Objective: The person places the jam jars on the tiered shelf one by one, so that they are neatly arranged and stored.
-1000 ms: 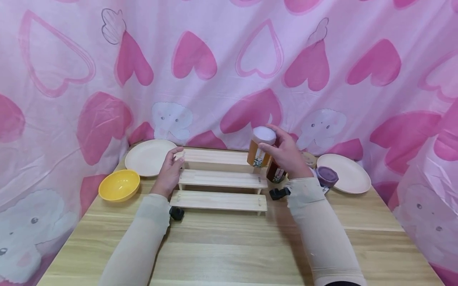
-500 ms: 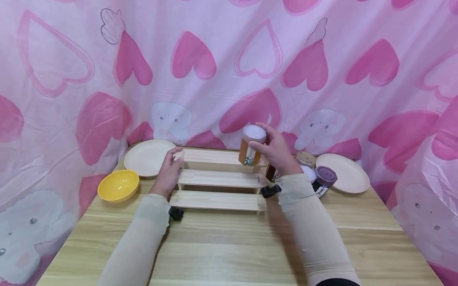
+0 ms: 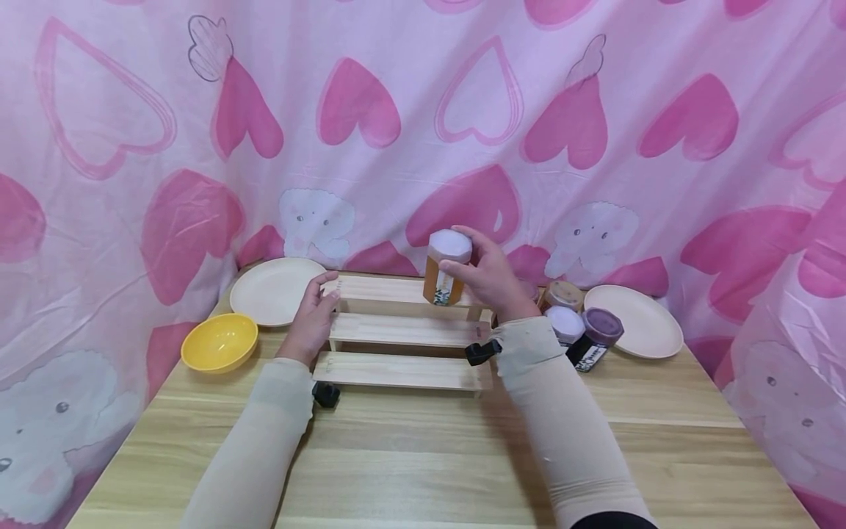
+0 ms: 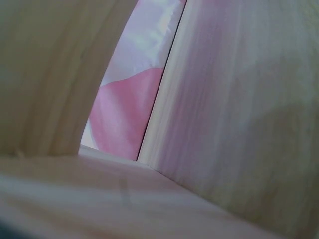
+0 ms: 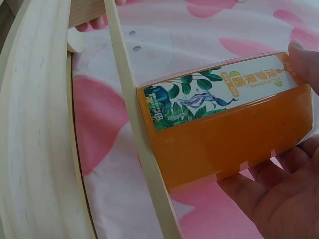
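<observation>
A three-tier wooden step rack [image 3: 410, 330] stands at the middle back of the table. My left hand [image 3: 311, 316] grips the left end of its top tier; in the right wrist view, fingertips [image 5: 92, 22] show curled round the side board. My right hand [image 3: 489, 275] holds an upright octagonal jar [image 3: 443, 275] with orange contents, a white lid and a leafy label, fingers and thumb round its upper part. In the head view the jar overlaps the top tier toward its right; in the right wrist view its base is right at a tier's edge. Wooden boards [image 4: 239, 109] fill the left wrist view.
Right of the rack stand several lidded jars: a purple-lidded jar [image 3: 601, 330], a white-lidded jar [image 3: 565, 323] and a tan-lidded jar [image 3: 563, 294]. A cream plate [image 3: 644, 323] lies behind them. At left are another plate [image 3: 274, 294] and a yellow bowl [image 3: 219, 344]. A heart-patterned curtain [image 3: 423, 110] hangs behind.
My right hand has carried the orange jar leftward along the top tier, uncovering the jars at right. My left hand has kept its place on the rack.
</observation>
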`<state>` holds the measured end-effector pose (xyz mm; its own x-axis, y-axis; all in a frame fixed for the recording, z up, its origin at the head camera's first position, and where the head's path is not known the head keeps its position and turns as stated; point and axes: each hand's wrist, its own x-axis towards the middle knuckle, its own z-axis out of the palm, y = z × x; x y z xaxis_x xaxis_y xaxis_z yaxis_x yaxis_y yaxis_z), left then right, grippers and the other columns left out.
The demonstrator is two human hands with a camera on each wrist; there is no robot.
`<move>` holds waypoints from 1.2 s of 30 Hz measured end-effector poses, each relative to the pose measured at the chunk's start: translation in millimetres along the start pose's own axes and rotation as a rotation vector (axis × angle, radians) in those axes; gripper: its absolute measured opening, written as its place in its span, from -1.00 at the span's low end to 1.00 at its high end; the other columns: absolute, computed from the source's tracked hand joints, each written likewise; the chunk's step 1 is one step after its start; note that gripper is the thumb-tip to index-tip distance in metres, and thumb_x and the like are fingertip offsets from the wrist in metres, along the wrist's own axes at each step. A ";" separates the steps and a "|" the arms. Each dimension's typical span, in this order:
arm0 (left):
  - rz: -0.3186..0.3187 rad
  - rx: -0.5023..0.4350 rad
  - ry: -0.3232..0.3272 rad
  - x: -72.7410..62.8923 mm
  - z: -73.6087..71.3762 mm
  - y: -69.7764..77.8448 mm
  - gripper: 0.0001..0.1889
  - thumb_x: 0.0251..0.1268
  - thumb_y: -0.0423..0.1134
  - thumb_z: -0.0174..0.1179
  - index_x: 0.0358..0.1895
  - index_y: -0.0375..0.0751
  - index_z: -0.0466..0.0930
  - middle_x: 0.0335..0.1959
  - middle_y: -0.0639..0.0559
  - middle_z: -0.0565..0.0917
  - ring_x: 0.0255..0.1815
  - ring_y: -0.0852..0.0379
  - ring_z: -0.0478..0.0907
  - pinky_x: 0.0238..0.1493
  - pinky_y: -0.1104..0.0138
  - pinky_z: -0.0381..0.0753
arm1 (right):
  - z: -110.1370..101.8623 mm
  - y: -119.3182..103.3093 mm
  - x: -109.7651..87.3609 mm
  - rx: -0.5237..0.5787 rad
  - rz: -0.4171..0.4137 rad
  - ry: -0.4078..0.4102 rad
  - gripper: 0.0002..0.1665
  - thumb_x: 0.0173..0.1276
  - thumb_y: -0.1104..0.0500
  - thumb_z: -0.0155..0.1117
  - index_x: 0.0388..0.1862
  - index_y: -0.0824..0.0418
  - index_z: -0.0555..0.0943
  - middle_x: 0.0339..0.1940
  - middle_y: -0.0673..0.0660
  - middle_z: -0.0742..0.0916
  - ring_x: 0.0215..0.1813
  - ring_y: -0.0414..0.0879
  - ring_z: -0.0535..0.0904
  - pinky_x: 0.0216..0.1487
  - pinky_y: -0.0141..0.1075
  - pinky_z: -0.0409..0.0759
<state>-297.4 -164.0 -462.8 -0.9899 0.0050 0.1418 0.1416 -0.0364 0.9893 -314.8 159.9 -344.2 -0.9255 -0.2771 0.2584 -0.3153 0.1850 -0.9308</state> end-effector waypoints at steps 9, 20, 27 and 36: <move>0.002 -0.008 0.007 -0.3 0.3 -0.4 -0.63 0.75 -0.21 -0.13 0.47 0.03 0.27 -0.08 -0.05 0.53 -0.12 0.08 0.48 -0.09 0.42 0.48 | 18.2 -1.6 6.2 0.033 -0.002 -0.031 -0.14 0.42 0.25 0.48 0.63 0.14 0.33 0.41 0.24 0.57 0.36 0.09 0.54 0.40 -0.04 0.57; 0.013 -0.002 0.000 0.2 -0.1 0.1 -0.62 0.75 -0.22 -0.14 0.48 0.01 0.25 -0.14 0.04 0.52 -0.10 0.11 0.45 -0.05 0.42 0.45 | 39.3 -6.5 13.1 0.035 -0.067 -0.056 -0.15 0.42 0.27 0.47 0.62 0.16 0.34 0.38 0.23 0.59 0.33 0.08 0.57 0.39 -0.01 0.57; 0.007 0.005 0.002 0.5 -0.8 0.4 -0.60 0.75 -0.21 -0.13 0.51 -0.05 0.23 -0.14 0.08 0.51 -0.07 0.08 0.45 -0.02 0.41 0.44 | 52.8 -6.6 19.9 0.057 -0.037 -0.047 -0.16 0.40 0.23 0.50 0.60 0.11 0.37 0.35 0.19 0.61 0.31 0.04 0.57 0.40 -0.01 0.55; -0.012 0.024 -0.001 -0.8 0.0 2.5 -0.54 0.76 -0.19 -0.14 0.57 -0.11 0.17 -0.12 -0.02 0.45 -0.11 0.11 0.40 -0.05 0.40 0.42 | 69.8 -6.7 26.9 0.073 -0.024 -0.066 -0.12 0.39 0.16 0.53 0.62 0.05 0.36 0.39 0.13 0.61 0.35 0.02 0.55 0.43 -0.01 0.52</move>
<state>-296.2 -164.1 -460.4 -0.9915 0.0064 0.1303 0.1302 -0.0127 0.9914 -322.9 85.4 -349.1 -0.9013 -0.3427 0.2649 -0.3184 0.1095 -0.9416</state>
